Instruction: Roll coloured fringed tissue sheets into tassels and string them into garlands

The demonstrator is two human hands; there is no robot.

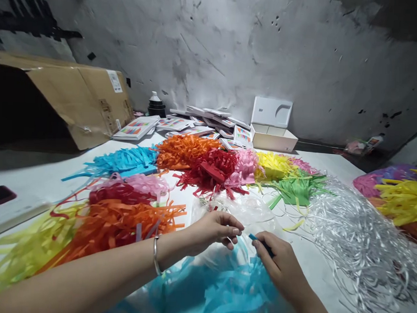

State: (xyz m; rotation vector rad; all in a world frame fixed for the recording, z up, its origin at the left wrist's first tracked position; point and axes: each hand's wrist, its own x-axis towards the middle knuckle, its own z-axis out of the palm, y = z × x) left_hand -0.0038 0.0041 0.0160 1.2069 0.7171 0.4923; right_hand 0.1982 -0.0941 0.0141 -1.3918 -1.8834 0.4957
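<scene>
My left hand (224,228), a bangle on its wrist, reaches in over a clear plastic bag. Its thumb and fingertips are pinched together, and what they hold, if anything, is too small to make out. Just right of it, my right hand (283,257) is closed on a narrow blue paper strip (252,237), whose tip points toward the left fingertips. Below both hands spreads a heap of light blue tissue paper fringe (234,287). The crinkled clear plastic bag (251,210) lies behind the hands on the white table (334,163).
Fringe bundles in orange (184,151), red (211,170), yellow (274,165) and green (299,187) lie beyond. Silver ribbon (359,239) is heaped at right. Flat printed packs (137,126), an open white box (274,137) and a large carton (84,97) stand at the back.
</scene>
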